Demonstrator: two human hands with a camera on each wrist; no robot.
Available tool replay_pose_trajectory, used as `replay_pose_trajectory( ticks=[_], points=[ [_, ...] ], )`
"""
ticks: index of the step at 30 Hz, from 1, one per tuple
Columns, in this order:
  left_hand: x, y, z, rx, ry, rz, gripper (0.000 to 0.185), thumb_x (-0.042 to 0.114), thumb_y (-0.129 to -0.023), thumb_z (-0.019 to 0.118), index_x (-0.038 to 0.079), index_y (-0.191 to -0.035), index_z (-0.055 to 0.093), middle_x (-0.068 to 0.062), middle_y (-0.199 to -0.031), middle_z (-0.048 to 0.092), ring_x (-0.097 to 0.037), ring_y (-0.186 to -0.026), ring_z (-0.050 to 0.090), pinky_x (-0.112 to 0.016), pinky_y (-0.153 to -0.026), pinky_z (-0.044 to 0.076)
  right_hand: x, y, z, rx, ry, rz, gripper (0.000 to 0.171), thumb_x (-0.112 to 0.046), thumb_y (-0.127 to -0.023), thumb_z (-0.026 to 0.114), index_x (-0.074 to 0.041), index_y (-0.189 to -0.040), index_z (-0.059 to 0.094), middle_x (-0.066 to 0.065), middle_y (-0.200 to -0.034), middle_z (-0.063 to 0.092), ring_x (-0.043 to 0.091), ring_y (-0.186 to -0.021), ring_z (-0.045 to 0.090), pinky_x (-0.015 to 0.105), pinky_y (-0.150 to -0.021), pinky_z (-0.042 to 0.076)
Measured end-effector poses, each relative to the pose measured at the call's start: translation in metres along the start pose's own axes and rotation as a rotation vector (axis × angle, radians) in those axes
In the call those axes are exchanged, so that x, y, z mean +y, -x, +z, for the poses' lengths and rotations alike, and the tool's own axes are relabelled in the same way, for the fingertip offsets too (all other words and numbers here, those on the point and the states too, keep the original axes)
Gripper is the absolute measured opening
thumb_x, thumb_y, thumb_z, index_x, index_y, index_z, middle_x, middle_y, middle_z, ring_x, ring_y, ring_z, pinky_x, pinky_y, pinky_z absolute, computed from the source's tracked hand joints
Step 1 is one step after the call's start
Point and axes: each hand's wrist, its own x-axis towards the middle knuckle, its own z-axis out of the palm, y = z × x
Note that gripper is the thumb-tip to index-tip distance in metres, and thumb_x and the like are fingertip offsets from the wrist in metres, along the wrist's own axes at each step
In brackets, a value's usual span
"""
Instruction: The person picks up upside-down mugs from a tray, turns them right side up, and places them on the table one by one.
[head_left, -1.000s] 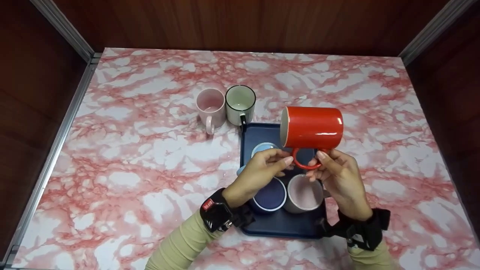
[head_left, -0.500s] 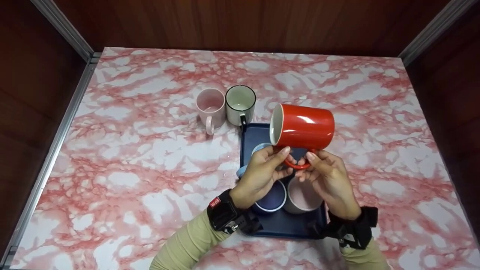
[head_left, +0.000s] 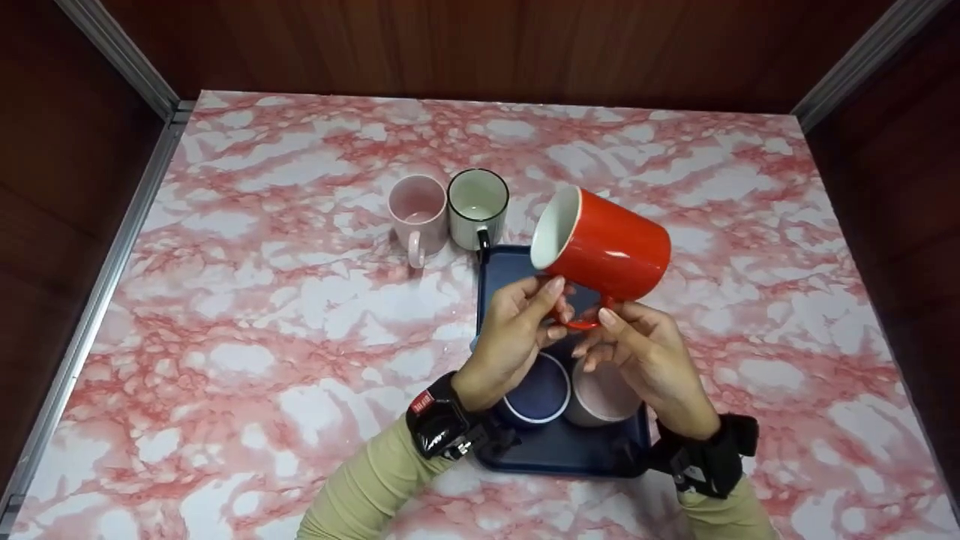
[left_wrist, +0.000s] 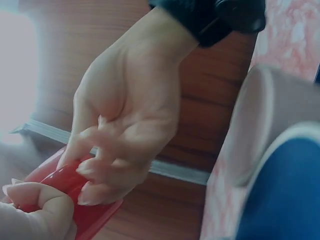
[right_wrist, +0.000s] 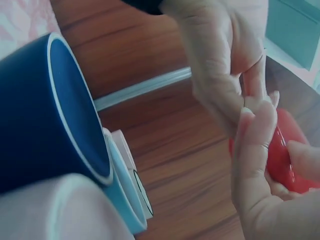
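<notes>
A glossy red mug (head_left: 622,247) with a white inside is held up over the dark blue tray (head_left: 562,459). It lies tipped on its side, mouth to the left and slightly up, handle underneath. My left hand (head_left: 504,341) pinches the handle near the rim end with thumb and fingers. Near the base end, my right hand (head_left: 656,360) pinches the same handle. Below the hands, a navy mug (head_left: 538,390) and a grey mug with a pink inside (head_left: 602,394) stand on the tray. The right wrist view shows a light blue mug (right_wrist: 127,200), mostly hidden behind my left hand in the head view.
A pink mug (head_left: 418,210) and a pale green mug with a black rim and handle (head_left: 478,208) stand side by side on the marbled table (head_left: 247,315), just beyond the tray's far left corner. Dark wooden panels (head_left: 480,49) enclose the table at the back and sides.
The red mug has shifted left and turned, its mouth now pointing more upward. My left hand has gone from the handle's edge to a pinch nearer the rim; the right hand moved left with it.
</notes>
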Motion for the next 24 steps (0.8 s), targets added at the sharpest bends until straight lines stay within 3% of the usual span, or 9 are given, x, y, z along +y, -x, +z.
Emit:
replay_pose_trajectory(
  ticks=[3,8,16,24],
  points=[
    [0.007,-0.002,0.001,-0.023,-0.053,0.048,0.015,0.000,-0.095,0.042,-0.012,-0.091,0.051,-0.002,-0.066,0.049,-0.008,-0.056,0.044,-0.016,-0.047,0.030,-0.003,0.002,-0.005,0.010,0.003,-0.009,0.024,0.002,-0.096,0.037,0.008,-0.102,0.059,0.018,-0.086,0.065,0.025,-0.071,0.064,0.032,-0.060,0.053],
    [0.019,-0.012,-0.004,-0.031,-0.238,0.150,0.013,-0.002,-0.092,0.046,-0.009,-0.084,0.054,0.000,-0.063,0.051,-0.008,-0.056,0.046,-0.016,-0.048,0.033,-0.006,0.005,-0.017,0.050,-0.040,-0.063,0.025,0.002,-0.097,0.036,0.011,-0.098,0.059,0.021,-0.088,0.065,0.027,-0.070,0.064,0.033,-0.060,0.053],
    [0.038,-0.043,-0.022,-0.039,-0.586,0.286,0.016,0.000,-0.091,0.050,-0.008,-0.078,0.055,0.000,-0.063,0.051,-0.009,-0.057,0.048,-0.020,-0.054,0.041,-0.004,0.009,-0.034,0.124,-0.062,-0.076,0.024,0.001,-0.096,0.039,0.010,-0.093,0.061,0.020,-0.083,0.065,0.025,-0.068,0.064,0.031,-0.060,0.052],
    [0.030,-0.076,-0.038,-0.028,-0.674,0.269,0.016,-0.003,-0.090,0.051,-0.009,-0.075,0.054,-0.001,-0.063,0.050,-0.007,-0.057,0.049,-0.019,-0.057,0.044,0.001,0.011,-0.043,0.182,-0.057,-0.041,0.023,0.000,-0.096,0.041,0.007,-0.090,0.062,0.018,-0.080,0.065,0.024,-0.066,0.064,0.029,-0.059,0.051]
  ],
)
